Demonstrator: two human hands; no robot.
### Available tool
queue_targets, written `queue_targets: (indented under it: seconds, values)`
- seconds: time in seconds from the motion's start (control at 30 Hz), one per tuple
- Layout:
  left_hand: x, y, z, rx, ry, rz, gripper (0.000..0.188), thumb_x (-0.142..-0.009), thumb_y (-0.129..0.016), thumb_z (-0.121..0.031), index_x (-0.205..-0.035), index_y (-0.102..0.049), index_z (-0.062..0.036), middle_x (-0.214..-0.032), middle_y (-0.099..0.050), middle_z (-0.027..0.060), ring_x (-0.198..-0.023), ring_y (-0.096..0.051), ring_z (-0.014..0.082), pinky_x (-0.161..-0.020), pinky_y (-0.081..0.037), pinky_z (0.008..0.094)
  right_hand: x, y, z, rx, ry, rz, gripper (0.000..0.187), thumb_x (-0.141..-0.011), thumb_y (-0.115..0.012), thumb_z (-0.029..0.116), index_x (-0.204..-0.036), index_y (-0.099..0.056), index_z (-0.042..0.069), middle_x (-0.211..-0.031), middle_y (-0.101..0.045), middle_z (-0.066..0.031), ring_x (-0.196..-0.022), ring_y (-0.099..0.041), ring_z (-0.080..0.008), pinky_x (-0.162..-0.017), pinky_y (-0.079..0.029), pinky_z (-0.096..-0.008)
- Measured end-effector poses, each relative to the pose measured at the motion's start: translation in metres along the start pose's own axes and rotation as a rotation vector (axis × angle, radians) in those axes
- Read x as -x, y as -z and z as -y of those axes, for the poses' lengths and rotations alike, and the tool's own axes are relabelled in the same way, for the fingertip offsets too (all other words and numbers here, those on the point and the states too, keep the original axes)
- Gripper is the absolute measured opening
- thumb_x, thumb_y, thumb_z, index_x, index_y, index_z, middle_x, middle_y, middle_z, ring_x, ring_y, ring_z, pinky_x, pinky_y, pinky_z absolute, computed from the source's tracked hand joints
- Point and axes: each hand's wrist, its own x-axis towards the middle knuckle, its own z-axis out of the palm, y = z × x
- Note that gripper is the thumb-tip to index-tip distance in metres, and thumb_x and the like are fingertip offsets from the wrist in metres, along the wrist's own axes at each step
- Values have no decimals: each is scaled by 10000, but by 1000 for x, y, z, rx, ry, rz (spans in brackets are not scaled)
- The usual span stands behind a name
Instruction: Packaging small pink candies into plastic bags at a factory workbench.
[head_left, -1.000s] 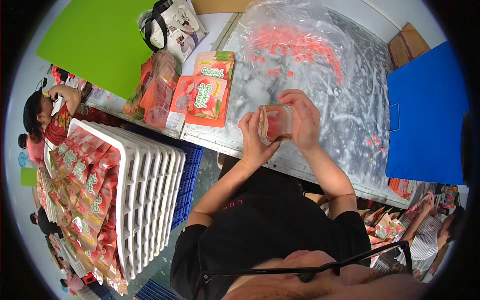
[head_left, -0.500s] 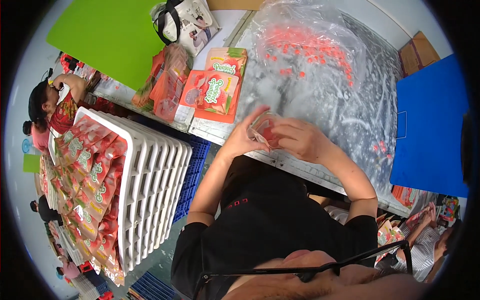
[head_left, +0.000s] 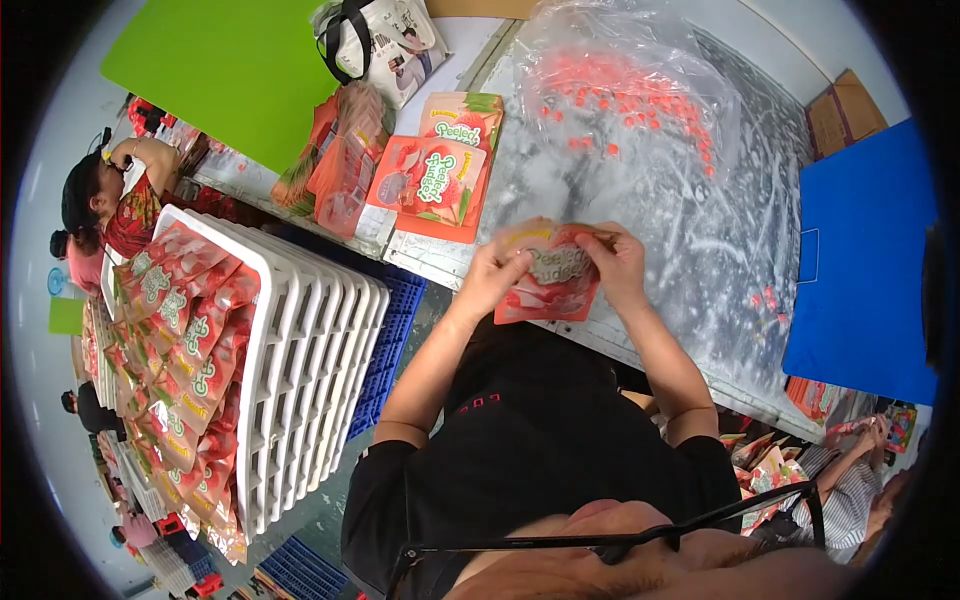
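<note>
Both my hands hold one red snack pouch [head_left: 552,285] upright over the table's near edge. My left hand [head_left: 497,267] pinches its top left corner and my right hand [head_left: 615,262] grips its top right corner. The pouch's printed front faces me. Just beyond it on the table lies a stack of the same red pouches [head_left: 437,178], flat. A large clear plastic bag [head_left: 640,120] holding several small red candies spreads over the table behind my hands.
A white slatted crate [head_left: 300,370] full of red pouches stands at my left, above blue crates [head_left: 395,340]. A green board [head_left: 225,65], a blue board [head_left: 860,260], a bag with black handles [head_left: 385,35] and clear-wrapped pouch bundles [head_left: 335,165] surround the table. Other people work at the far left and lower right.
My hands have come down toward the table's near edge. The small packet they held is now inside or behind a full-size red pouch, held open-faced by both top corners.
</note>
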Motion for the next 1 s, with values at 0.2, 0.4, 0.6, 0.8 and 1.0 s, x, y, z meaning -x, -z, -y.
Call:
queue_targets:
  seconds: [0.2, 0.4, 0.6, 0.8, 1.0]
  values:
    - [17, -15, 52, -446, -297, -306, 297, -1038, -471, -219, -1098, -635, 21, -872, -662, 114, -780, -617, 184, -712, -481, 311, -6, -6, 2, -352, 56, -227, 117, -933, -690, 83, -979, -671, -23, -898, -696, -39, -794, -610, -87, -746, -499, -238]
    - [28, -19, 49, 45, -49, -276, 386, -1045, -510, -337, -1055, -676, 10, -960, -690, 28, -851, -617, 130, -764, -484, 266, -4, -8, 7, -670, -27, -165, 109, -940, -663, 68, -1024, -667, -1, -997, -708, -65, -890, -647, -126, -822, -525, -293]
    - [2, 1, 6, 226, -144, -177, 197, -929, -670, -53, -1105, -684, 34, -894, -717, 15, -886, -658, 116, -825, -528, 280, -1, -7, 2, -409, 13, -51, 150, -932, -667, 51, -1062, -678, -22, -976, -717, -74, -859, -668, -132, -805, -544, -300]
    - [-10, 1, -7, 247, -160, -182, 151, -914, -678, -15, -1059, -694, 27, -983, -744, 78, -873, -669, 97, -802, -532, 247, -11, -11, 14, -379, -10, 115, 191, -898, -692, 27, -1077, -701, -39, -941, -734, -82, -852, -672, -127, -797, -545, -276]
    - [-2, 10, -2, 24, -280, -159, 126, -883, -687, -63, -983, -738, -5, -977, -727, 65, -873, -675, 140, -792, -532, 294, -10, -26, 21, -58, 72, 123, 109, -876, -705, 48, -962, -733, -12, -890, -724, -29, -805, -640, -108, -752, -499, -259]
